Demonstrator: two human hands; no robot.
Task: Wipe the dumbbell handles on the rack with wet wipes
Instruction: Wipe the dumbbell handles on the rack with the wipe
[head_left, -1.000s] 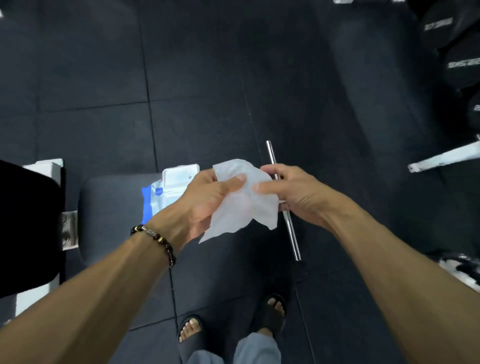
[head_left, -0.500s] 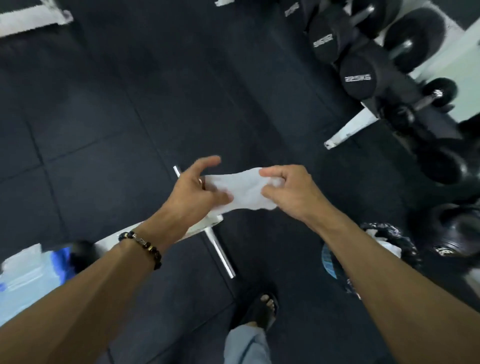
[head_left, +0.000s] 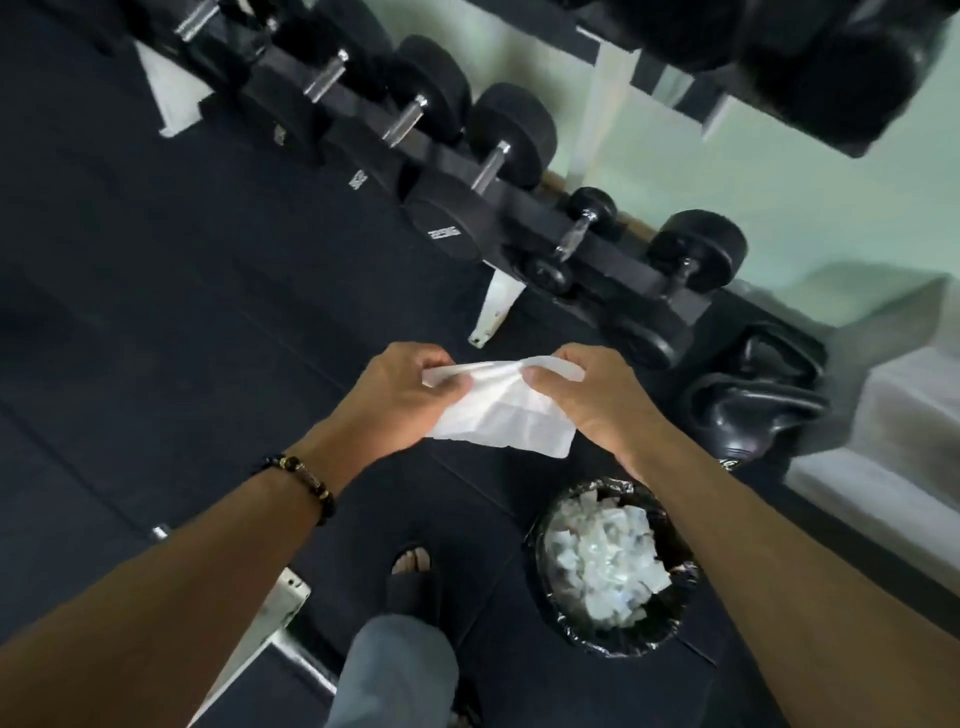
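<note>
A white wet wipe is stretched between both hands in the middle of the view. My left hand pinches its left edge and my right hand pinches its right edge. Ahead runs the dumbbell rack, a black lower shelf on white legs. On it lie several black dumbbells with metal handles, one handle near the middle and a small dumbbell's handle closer to me. Both hands are well short of the rack. An upper shelf with more dumbbells sits at top right.
A black-lined bin full of used white wipes stands on the floor under my right forearm. Kettlebells sit right of the rack's end. A pale step is at far right. A white bench frame is at lower left, near my sandalled foot.
My view has swung right from the bench and wipe pack to the rack, which is now close ahead. Both hands have kept hold of the wipe and spread it out.
</note>
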